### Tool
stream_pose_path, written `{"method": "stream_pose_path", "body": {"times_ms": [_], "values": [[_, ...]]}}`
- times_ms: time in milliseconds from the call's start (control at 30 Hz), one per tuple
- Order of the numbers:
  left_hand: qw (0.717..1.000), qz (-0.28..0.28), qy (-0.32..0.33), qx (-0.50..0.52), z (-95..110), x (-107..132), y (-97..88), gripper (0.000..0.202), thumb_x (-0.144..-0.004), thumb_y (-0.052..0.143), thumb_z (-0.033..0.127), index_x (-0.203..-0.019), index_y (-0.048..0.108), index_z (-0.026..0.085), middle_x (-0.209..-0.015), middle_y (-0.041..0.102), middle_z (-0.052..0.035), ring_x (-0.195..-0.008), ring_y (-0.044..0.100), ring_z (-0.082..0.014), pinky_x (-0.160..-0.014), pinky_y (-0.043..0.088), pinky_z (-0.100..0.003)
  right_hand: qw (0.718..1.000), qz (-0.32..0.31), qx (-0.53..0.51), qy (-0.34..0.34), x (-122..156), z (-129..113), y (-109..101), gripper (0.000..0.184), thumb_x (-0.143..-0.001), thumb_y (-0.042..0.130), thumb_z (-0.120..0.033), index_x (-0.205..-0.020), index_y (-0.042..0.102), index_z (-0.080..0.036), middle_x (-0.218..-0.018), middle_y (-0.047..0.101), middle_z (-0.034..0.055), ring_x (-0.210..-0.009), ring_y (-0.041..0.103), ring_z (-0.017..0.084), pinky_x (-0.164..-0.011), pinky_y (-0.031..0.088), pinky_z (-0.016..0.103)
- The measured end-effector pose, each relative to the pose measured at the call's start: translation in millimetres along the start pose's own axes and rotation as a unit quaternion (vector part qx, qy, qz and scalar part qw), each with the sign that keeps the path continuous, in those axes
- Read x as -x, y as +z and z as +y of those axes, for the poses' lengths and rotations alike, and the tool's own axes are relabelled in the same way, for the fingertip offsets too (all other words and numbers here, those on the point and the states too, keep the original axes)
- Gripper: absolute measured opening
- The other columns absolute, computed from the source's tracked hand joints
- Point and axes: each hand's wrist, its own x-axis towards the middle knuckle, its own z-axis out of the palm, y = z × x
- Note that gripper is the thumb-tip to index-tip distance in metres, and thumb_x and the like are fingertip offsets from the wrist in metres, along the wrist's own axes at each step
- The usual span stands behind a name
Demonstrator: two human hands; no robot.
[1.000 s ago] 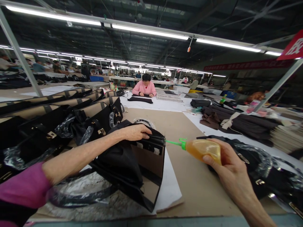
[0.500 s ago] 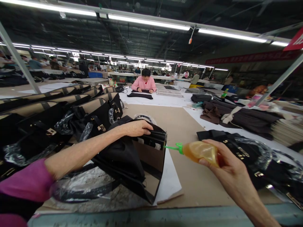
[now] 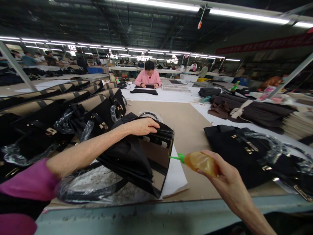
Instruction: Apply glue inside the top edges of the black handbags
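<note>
My left hand (image 3: 144, 126) is closed on the upper edge of a black handbag (image 3: 127, 156) that lies on its side, its opening facing right and its tan inside showing. White patches show under the upper edge. The bag's handle (image 3: 90, 192), wrapped in clear plastic, rests on the table in front. In my right hand (image 3: 220, 169) is a soft squeeze bottle (image 3: 201, 163) of amber liquid with a green nozzle. It is held almost level, the nozzle tip at the right edge of the bag's opening; whether it touches is hard to tell.
Several black handbags (image 3: 31, 120) with tan insides stand in rows at left. Another black bag (image 3: 232, 156) with plastic-wrapped handles lies at right. Folded dark cloth (image 3: 256, 106) is piled behind it. Across the table a person in pink (image 3: 148, 78) handles black pieces. Brown board (image 3: 181, 120) covers the tabletop.
The bottle has moved slightly left and down, and its nozzle tip sits a little lower along the bag's opening edge. My left hand keeps its hold on the bag. The whole view has shifted slightly.
</note>
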Motion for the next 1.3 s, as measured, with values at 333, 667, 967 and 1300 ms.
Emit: {"method": "stream_pose_path", "body": {"times_ms": [333, 667, 967, 1300], "values": [[0.999, -0.038, -0.004, -0.009, 6, -2, 9.3, 0.024, -0.083, 0.042, 0.016, -0.089, 0.064, 0.011, -0.076, 0.06, -0.0002, -0.069, 0.051, -0.012, -0.064, 0.036, -0.022, 0.998, -0.024, 0.008, 0.05, 17, 20, 17, 0.036, -0.082, 0.063, -0.048, -0.108, 0.057, -0.024, -0.099, 0.063, 0.0034, -0.086, 0.059, 0.025, -0.076, 0.046, 0.031], [0.999, -0.025, -0.027, -0.018, 23, 7, 18.4, 0.024, -0.084, 0.043, 0.016, -0.091, 0.065, 0.014, -0.076, 0.061, 0.0007, -0.067, 0.051, -0.0112, -0.062, 0.035, -0.021, 0.989, -0.069, -0.011, 0.132, 39, 42, 39, 0.041, -0.082, 0.06, -0.05, -0.112, 0.054, -0.023, -0.101, 0.063, 0.0058, -0.085, 0.058, 0.027, -0.075, 0.044, 0.036], [0.994, 0.037, -0.048, -0.093, 34, 33, 39.1, 0.026, -0.085, 0.039, 0.013, -0.098, 0.061, 0.015, -0.082, 0.064, -0.0037, -0.073, 0.057, -0.0143, -0.071, 0.041, -0.023, 0.971, -0.073, -0.11, 0.202, 48, 51, 40, 0.043, -0.075, 0.067, -0.047, -0.109, 0.056, -0.023, -0.093, 0.064, 0.0025, -0.081, 0.059, 0.026, -0.076, 0.046, 0.035], [0.964, 0.182, -0.038, -0.192, 33, 38, 22.2, 0.027, -0.089, 0.038, 0.022, -0.102, 0.061, 0.016, -0.089, 0.063, -0.0076, -0.084, 0.058, -0.0193, -0.082, 0.045, -0.032, 0.92, 0.007, -0.303, 0.248, 34, 53, 40, 0.046, -0.073, 0.074, -0.043, -0.107, 0.053, -0.02, -0.096, 0.063, 0.0053, -0.091, 0.059, 0.029, -0.076, 0.053, 0.04]]}}
